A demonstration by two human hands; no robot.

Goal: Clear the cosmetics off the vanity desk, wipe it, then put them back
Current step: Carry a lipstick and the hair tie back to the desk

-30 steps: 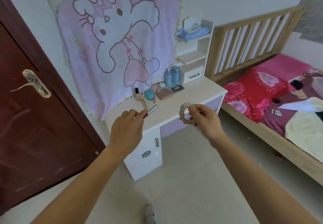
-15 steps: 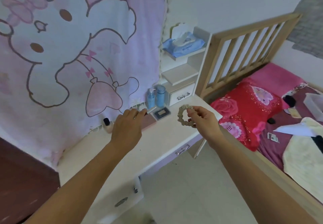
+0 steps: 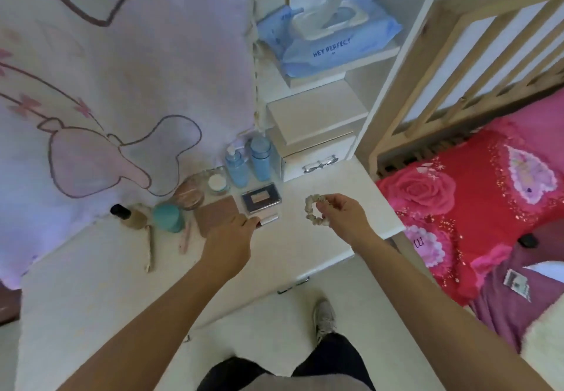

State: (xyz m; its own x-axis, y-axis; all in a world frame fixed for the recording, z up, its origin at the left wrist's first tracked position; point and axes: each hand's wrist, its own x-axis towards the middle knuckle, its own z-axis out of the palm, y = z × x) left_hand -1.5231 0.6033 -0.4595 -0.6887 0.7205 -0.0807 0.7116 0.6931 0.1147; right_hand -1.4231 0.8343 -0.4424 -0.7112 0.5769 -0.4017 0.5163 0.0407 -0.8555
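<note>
Head has swung down and closer since half a second ago; both hands now sit lower over the white worktop, and the shoe and dark trousers show below.

- Left hand: fingers curled round a small tube, whose silver end pokes out past the fingertips. It lies just in front of a dark compact with a clear lid. Whether it touches the surface I cannot tell.
- Right hand: thumb and fingers pinch a beige scrunchie, which hangs above the worktop's right part, apart from the other items.
- Back row: two blue bottles beside the small drawer unit, a white-lidded jar, a round glass dish, a teal pot and a dark-capped bottle.
- A pink-brown palette sits left of the compact, partly under the left hand.
- A brush and a pink stick lie flat nearer the front.
- A blue wipes pack sits on the upper shelf; a bed with a red quilt stands right.
</note>
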